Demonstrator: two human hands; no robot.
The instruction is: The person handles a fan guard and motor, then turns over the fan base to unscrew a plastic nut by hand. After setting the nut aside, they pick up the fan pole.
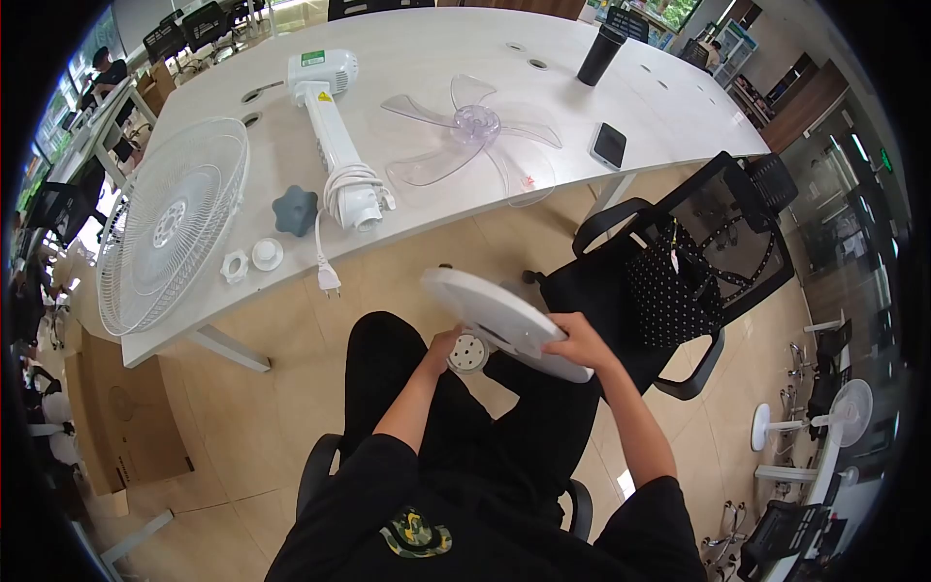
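Observation:
My right hand (580,341) grips the rim of a white round fan base (514,315), which is tilted on edge above my lap. Beside the base's underside, my left hand (443,349) is closed at the edge of a small white round piece with holes (468,355). On the table in front lie the white fan motor and stand (335,136) with its coiled cord, and a clear fan blade (475,126). Left of them are a grey star-shaped knob (294,210), a white ring nut (234,266), a white round cap (268,254) and the wire fan grilles (175,223).
A phone (608,145) and a black tumbler (601,55) are on the right of the white table (427,209). To my right stands a black office chair (592,291) with a dotted bag (674,286) on it. A cardboard box (131,417) sits on the floor at left.

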